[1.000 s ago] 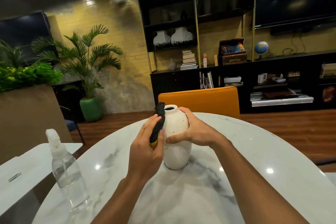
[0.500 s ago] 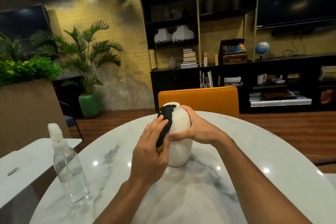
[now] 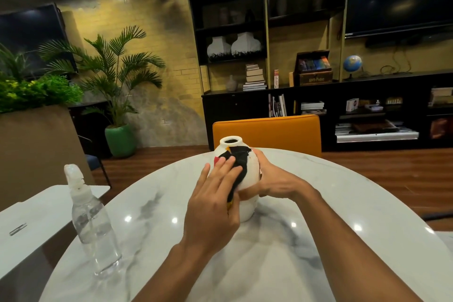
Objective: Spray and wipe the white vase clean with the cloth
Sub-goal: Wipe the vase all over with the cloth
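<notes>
Mid-wipe. Left hand [image 3: 210, 206] was flat, fingers straight, pressing black cloth [image 3: 239, 159] on white vase [image 3: 252, 174] shoulder. Right hand [image 3: 274, 184] wrapped vase, upright on table [image 3: 318, 240]. Spray bottle [image 3: 93, 225] stood apart. I judged lower body, far side left.

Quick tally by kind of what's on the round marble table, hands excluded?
white vase: 1
cloth: 1
spray bottle: 1
Total: 3
</notes>
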{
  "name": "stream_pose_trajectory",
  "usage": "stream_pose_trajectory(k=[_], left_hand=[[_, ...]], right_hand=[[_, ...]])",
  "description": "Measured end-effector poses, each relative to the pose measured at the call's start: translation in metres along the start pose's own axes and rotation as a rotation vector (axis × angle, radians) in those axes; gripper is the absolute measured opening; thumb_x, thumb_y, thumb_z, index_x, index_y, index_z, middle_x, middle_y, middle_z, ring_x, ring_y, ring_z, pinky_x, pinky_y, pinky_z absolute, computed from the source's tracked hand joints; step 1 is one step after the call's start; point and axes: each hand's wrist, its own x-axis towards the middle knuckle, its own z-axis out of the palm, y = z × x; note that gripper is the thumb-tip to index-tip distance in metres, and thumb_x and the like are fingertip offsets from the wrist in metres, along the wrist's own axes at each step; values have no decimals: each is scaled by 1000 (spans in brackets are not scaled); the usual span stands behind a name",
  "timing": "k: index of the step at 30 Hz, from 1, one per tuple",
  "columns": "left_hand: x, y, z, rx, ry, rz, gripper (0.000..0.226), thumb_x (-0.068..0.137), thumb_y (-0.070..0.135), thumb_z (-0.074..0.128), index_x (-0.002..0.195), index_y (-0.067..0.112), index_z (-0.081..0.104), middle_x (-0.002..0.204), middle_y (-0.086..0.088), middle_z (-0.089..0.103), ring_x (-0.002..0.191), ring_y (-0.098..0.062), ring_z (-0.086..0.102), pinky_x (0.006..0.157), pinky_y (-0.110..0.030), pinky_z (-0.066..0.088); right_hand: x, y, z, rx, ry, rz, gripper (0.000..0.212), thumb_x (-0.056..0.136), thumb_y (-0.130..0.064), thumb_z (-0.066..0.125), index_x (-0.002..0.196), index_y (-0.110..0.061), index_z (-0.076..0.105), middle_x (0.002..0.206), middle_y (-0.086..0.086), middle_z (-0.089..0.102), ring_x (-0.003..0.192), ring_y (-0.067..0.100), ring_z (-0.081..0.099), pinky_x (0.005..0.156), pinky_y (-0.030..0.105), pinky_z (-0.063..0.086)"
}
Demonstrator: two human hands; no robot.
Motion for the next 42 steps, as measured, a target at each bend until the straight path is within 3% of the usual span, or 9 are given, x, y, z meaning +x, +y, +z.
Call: stream_pose_trajectory(k=[4, 9, 15, 20, 25, 32, 35, 40, 42], left_hand=[[5, 1, 1, 58, -8, 53, 46, 94, 20, 48, 137, 13, 61, 152, -2, 50, 147, -17, 37, 121, -45, 29], [5, -3, -1, 77, 67, -23, 46, 92, 14, 55, 137, 11, 60, 149, -4, 53, 144, -18, 42, 119, -47, 32], [-8, -1, 7, 186, -63, 227, 45, 91, 17, 60, 136, 13, 63, 150, -3, 52, 145, -20, 40, 116, -50, 36], [13, -2, 0, 197, 39, 102, 45, 91, 16, 53, 134, 10, 63, 148, -7, 54, 143, -22, 44, 117, -49, 34], [16, 13, 2, 341, -111, 342, 42, 96, 28, 47, 127, 12, 70, 141, -7, 61, 136, -24, 53, 116, -47, 37], [39, 16, -2, 435, -138, 296, 45, 82, 23, 73, 125, 11, 70, 135, -10, 65, 129, -28, 59, 113, -52, 40], [34, 16, 1, 444, -193, 413, 44, 82, 28, 77, 123, 13, 70, 136, -9, 65, 131, -28, 57, 112, -51, 41], [37, 8, -9, 386, -69, 277, 43, 86, 18, 64, 129, 11, 68, 138, -8, 63, 131, -27, 57, 113, -55, 39], [24, 2, -8, 354, -76, 303, 45, 88, 17, 67, 132, 12, 66, 143, -7, 59, 137, -26, 52, 115, -55, 36]], right_hand=[[-1, 16, 8, 47, 34, 21, 113, 61, -29, 97, 146, -41, 23, 130, -8, 54, 117, 19, 57, 93, 38, 57], [1, 21, 16, 65, 77, -12, 109, 64, -35, 95, 146, -41, 24, 129, -15, 51, 114, 16, 56, 84, 24, 57], [-4, 32, 16, 142, 88, -39, 101, 73, -11, 89, 147, -38, 25, 123, -15, 56, 107, 9, 60, 75, 13, 53], [0, 33, 23, 125, 133, -41, 112, 60, -39, 96, 146, -46, 25, 131, -14, 53, 115, 14, 59, 80, 20, 56], [-8, 34, 15, 97, 134, -56, 89, 77, -9, 84, 138, -44, 30, 117, -26, 54, 109, 2, 61, 72, 7, 49], [-8, 28, 19, 58, 143, -62, 91, 79, -18, 86, 137, -44, 21, 113, -36, 41, 97, -8, 53, 67, 0, 44], [-9, 29, 16, 37, 110, -75, 92, 78, -22, 86, 141, -45, 24, 125, -29, 48, 120, 4, 54, 78, 3, 45], [-8, 26, 13, 104, 60, -5, 97, 74, -24, 90, 140, -49, 23, 123, -23, 51, 105, 4, 57, 70, 10, 51], [-9, 25, 7, 137, 17, 21, 94, 74, -27, 90, 139, -49, 27, 128, -19, 52, 111, 10, 58, 80, 20, 57]])
